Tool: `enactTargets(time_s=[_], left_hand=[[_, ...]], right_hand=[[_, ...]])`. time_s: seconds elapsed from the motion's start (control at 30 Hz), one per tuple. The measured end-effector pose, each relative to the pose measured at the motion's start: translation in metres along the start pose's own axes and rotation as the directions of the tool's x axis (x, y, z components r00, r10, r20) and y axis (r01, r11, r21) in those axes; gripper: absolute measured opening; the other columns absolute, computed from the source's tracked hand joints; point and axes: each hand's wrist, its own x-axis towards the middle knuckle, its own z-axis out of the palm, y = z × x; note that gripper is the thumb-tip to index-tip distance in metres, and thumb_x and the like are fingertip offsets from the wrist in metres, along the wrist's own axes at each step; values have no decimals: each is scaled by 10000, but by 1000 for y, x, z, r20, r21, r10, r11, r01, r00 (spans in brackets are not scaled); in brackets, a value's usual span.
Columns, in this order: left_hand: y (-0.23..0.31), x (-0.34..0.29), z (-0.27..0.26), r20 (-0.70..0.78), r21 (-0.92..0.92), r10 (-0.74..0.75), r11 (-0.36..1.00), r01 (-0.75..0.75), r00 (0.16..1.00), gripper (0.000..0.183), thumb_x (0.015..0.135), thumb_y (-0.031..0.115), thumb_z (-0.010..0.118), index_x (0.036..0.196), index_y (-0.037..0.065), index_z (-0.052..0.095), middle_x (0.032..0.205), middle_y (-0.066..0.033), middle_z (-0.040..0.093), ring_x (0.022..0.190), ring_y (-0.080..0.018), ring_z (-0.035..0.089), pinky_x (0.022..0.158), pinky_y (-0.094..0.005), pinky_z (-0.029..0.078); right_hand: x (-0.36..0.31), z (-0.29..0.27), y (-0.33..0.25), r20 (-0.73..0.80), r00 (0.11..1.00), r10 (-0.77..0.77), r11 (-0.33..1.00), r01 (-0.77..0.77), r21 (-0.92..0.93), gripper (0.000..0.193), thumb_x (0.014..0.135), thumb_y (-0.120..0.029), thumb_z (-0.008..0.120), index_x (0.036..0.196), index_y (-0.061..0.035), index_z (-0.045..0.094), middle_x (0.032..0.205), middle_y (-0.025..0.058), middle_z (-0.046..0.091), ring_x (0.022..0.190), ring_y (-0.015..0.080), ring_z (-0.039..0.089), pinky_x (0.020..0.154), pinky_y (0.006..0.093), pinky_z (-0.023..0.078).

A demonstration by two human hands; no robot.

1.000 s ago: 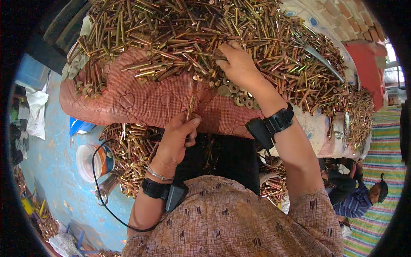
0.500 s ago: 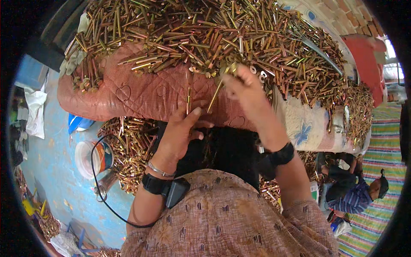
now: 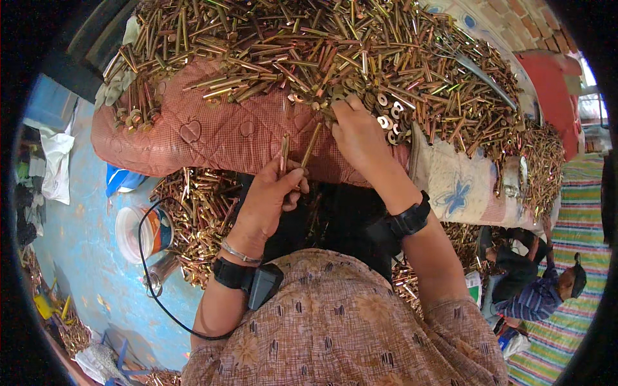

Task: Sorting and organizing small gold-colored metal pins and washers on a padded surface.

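My left hand is closed on two slim brass-coloured bolts. One bolt stands nearly upright from the fingers. The other bolt slants up and to the right from beside the thumb. My right hand reaches over the quilted pad with its fingers curled down at the edge of a heap of metal washers. Its fingertips are partly hidden, so what they pinch does not show. A big pile of similar bolts lies just beyond both hands.
The pink quilted pad lies across in front of me. More bolts are heaped below it, next to a white tub. A grey metal strip rests on the pile. Another person sits at the right on a striped mat.
My right hand has moved from above the slanted bolt to the washers, its fingers now lower. The slanted bolt now rests against my left thumb, which has closed in.
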Motion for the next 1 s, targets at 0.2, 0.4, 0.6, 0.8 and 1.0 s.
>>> enactTargets(time_s=[0.2, 0.4, 0.6, 0.8, 1.0], left_hand=[[0, -1, -2, -18, 3, -7, 1000, 7, 1000, 117, 858, 181, 558, 916, 98, 500, 700, 2, 538, 523, -41, 412, 431, -153, 288], [0, -2, -2, 36, -1, 15, 1000, -15, 999, 95, 852, 159, 552, 909, 94, 512, 687, 6, 540, 539, -45, 422, 454, -162, 306], [0, -1, -4, -12, 45, 15, 999, -15, 1000, 103, 851, 161, 558, 910, 91, 510, 675, 4, 528, 512, -45, 402, 443, -158, 295], [2, -1, 3, 0, -91, -32, 995, 32, 999, 91, 852, 147, 553, 897, 87, 502, 672, 1, 512, 516, -43, 398, 433, -155, 289], [0, -1, -2, 37, -44, 16, 999, -15, 999, 115, 857, 160, 553, 917, 85, 491, 708, -7, 508, 531, -47, 409, 427, -151, 289]], right_hand=[[-4, -10, 3, -177, 983, 48, 906, 32, 423, 174, 765, -120, 606, 877, -11, 529, 745, 120, 542, 617, 259, 560, 542, 338, 437], [-6, -15, 2, 497, 864, 82, 156, -503, 850, 129, 791, -161, 634, 839, -76, 550, 646, -45, 444, 556, 37, 398, 465, 195, 286], [-12, -16, -7, 538, 835, 112, -61, -535, 843, 116, 816, -118, 598, 885, -39, 549, 663, -27, 447, 562, 57, 381, 482, 211, 273], [-22, -10, -7, 556, 828, 78, -73, -551, 831, 139, 805, -147, 615, 861, -42, 542, 666, -10, 477, 565, 71, 424, 485, 209, 316], [-13, -19, -8, 293, 926, 238, 24, -307, 952, 103, 890, -102, 468, 922, -29, 534, 883, 94, 586, 731, 133, 524, 656, 254, 413]])
